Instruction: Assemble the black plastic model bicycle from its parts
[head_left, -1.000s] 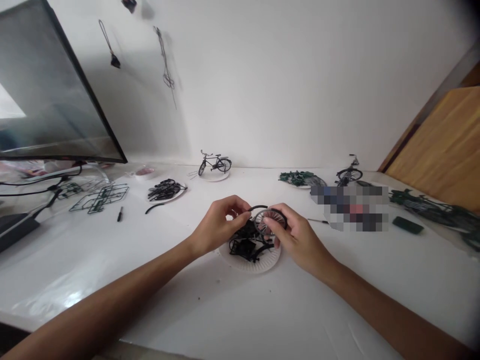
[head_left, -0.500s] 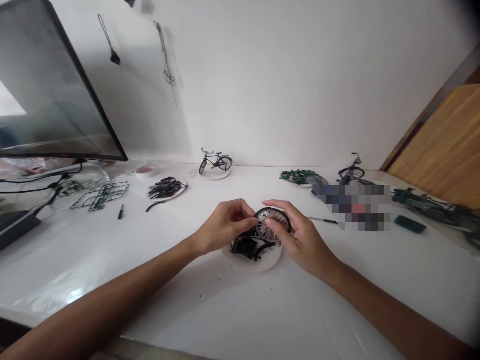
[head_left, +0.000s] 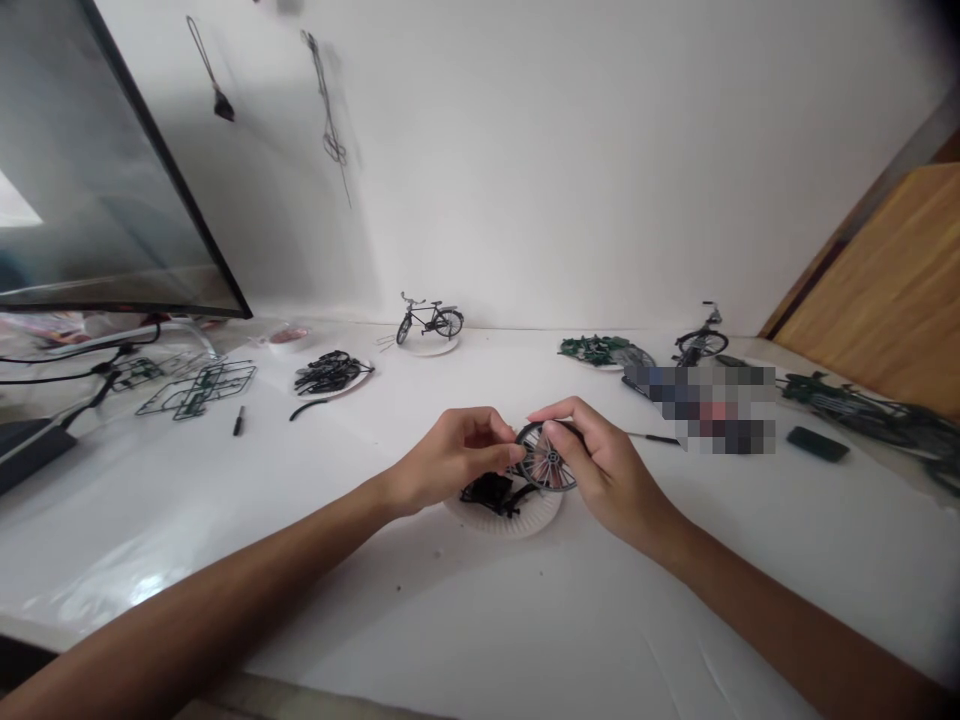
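Observation:
A small spoked model bicycle wheel (head_left: 551,458) with a dark tyre is held upright above a white paper plate (head_left: 536,522). My right hand (head_left: 604,470) grips its right side, thumb on the near face and fingers behind. From the left, my left hand (head_left: 457,458) pinches the wheel's left rim between thumb and fingertips. Beneath the wheel, black plastic bicycle parts (head_left: 491,493) lie on the plate, partly covered by the hands.
Black parts fill a plate (head_left: 334,372) at left, green parts another (head_left: 596,350) at right. Model bicycles stand at the back (head_left: 431,320) and right (head_left: 701,345). Also lying about are green sprues (head_left: 199,388), a screwdriver (head_left: 238,421) and a green block (head_left: 817,444). A monitor (head_left: 97,180) stands left.
The wheel has turned in my hands and sits slightly further right and lower. My right thumb has shifted from the spokes up towards the rim. The view has moved slightly.

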